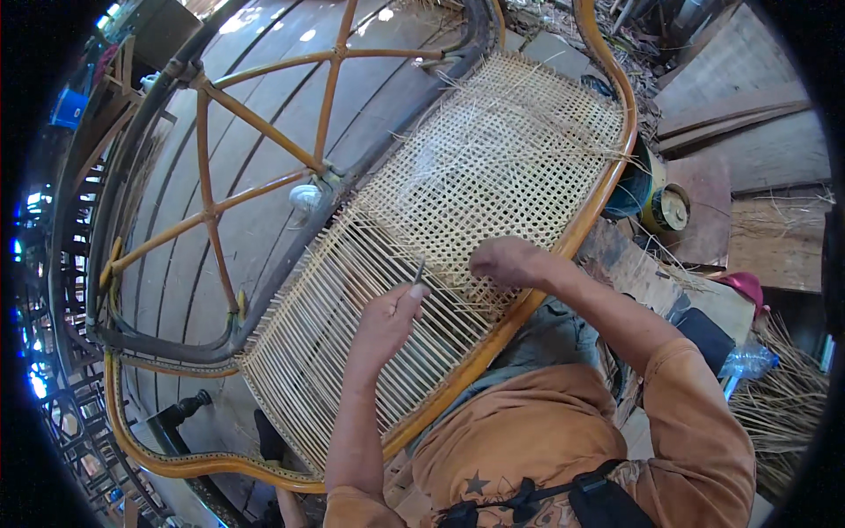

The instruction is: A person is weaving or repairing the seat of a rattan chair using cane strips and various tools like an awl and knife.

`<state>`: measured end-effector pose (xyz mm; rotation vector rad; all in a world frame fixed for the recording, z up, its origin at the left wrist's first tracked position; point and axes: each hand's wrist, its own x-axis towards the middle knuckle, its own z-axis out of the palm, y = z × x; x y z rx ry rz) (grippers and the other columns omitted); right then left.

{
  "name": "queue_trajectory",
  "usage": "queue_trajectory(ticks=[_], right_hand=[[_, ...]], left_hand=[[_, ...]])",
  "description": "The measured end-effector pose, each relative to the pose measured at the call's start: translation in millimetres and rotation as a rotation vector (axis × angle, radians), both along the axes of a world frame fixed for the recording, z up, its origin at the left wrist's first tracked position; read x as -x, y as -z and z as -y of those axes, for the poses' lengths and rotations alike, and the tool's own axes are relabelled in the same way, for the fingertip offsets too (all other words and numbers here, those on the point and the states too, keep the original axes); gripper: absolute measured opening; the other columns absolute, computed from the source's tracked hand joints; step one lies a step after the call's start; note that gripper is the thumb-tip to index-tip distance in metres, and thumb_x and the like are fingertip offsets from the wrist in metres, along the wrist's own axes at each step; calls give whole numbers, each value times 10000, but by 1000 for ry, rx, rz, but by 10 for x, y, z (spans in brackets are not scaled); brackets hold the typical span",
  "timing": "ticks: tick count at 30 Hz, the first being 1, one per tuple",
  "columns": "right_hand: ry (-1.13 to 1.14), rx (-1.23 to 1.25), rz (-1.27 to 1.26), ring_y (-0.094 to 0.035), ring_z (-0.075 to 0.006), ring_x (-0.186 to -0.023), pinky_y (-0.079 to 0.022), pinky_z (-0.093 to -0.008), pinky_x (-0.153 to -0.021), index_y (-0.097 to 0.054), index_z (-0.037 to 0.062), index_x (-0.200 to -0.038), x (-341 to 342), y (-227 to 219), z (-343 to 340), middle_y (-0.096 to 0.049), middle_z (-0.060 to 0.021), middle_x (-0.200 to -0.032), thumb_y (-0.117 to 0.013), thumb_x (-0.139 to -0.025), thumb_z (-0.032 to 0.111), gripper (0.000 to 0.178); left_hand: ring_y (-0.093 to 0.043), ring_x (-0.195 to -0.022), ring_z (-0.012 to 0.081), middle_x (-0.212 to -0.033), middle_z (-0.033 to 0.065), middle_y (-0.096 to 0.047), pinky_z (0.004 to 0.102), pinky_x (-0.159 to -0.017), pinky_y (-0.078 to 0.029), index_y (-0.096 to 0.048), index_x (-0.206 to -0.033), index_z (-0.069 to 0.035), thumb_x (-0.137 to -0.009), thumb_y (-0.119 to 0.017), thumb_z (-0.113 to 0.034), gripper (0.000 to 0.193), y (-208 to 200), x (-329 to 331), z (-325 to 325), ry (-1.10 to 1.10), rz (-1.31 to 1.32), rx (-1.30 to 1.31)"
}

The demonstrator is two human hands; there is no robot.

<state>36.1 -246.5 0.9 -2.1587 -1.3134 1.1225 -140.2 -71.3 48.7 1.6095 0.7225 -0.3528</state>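
Observation:
A rattan furniture frame (502, 337) lies slanted before me, its wooden rim curving round a cane panel. The far right part is an open-holed cane weave (458, 176); on the near left, only parallel cane strands (304, 339) are stretched across. My left hand (385, 326) is closed round a thin pointed metal tool (420, 270), its tip upward, above the border between weave and strands. Over the weave's near edge, my right hand (506, 262) has its fingers curled together. Whatever they pinch is hidden. Loose cane ends (563, 145) stick up from the weave.
A dark frame with crossed rattan poles (209, 211) stands on the plank floor at left. Right of the panel are an open can (669, 209), wooden boards (748, 141), a plastic bottle (748, 362) and a bundle of cane strips (779, 405). A white round object (305, 197) lies beyond the panel.

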Motion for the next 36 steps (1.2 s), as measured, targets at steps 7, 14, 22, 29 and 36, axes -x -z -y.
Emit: queue_trajectory(ticks=[7,14,22,29,36], right_hand=[[379,-150,-317,-547,-183,-583,-454,-310,-562,-621,38,-901,-61,3,199,-585,-68,-672,-610,-865,223,189],[301,69,34,-609,-339,-736,-473,-405,-667,-631,40,-881,-22,-193,281,-615,-177,-765,-606,-831,274,241],[409,103,40,-600,-366,-736,-461,-447,-677,-640,10,-692,225,-243,472,-608,-215,-761,-606,-730,195,192],[552,51,125,-557,-425,-718,-437,-481,-688,-607,-11,-634,423,-132,499,-547,-255,-693,-592,-687,171,191],[482,146,74,-537,-408,-674,-431,-479,-648,-576,-32,-630,357,-69,545,-521,-243,-681,-603,-677,208,247]], left_hand=[[-593,-699,278,-685,137,-562,392,-676,-470,-600,-859,-22,-896,-462,-338,346,102,-354,70,590,95,-481],[-639,-754,337,-770,161,-643,444,-658,-494,-647,-844,-49,-836,-523,-255,239,4,-696,389,879,-59,-782],[-669,-740,289,-808,142,-676,397,-649,-520,-692,-811,-45,-799,-558,-198,203,33,-1010,501,1003,-67,-897],[-675,-819,261,-891,114,-690,372,-678,-525,-709,-881,-70,-785,-568,-133,182,26,-1267,553,1229,-3,-901],[-676,-830,244,-905,95,-693,358,-667,-526,-713,-890,-86,-790,-569,-125,180,88,-1320,554,1332,111,-913]])
